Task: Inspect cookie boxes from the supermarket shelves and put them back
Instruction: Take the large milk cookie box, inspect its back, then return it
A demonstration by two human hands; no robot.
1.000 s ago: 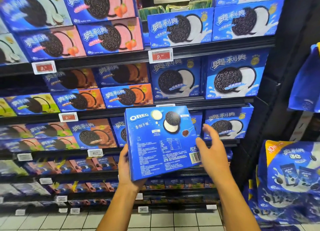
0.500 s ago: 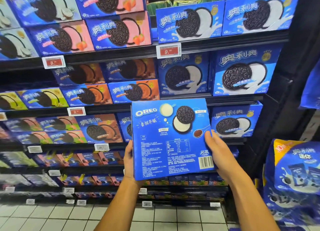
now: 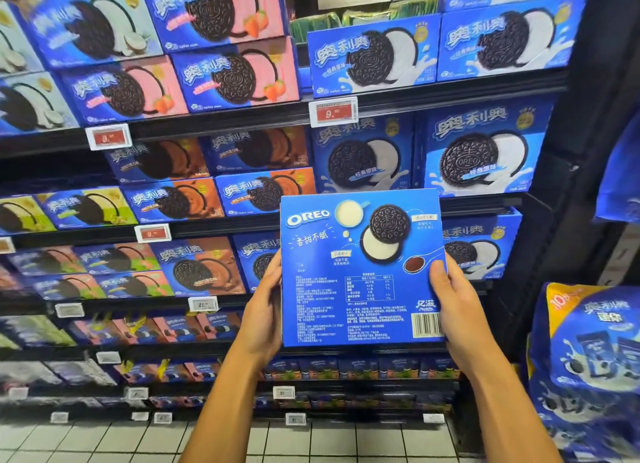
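Head: hands [image 3: 356,310] gripping box [image 3: 360,272] edges

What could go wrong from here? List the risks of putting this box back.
1. The blue cookie box is held only at its side edges by the left hand and right hand; it might slip.
2. Its likely slot beside the white-cream box is hidden behind it, so reshelving might nudge that neighbour.
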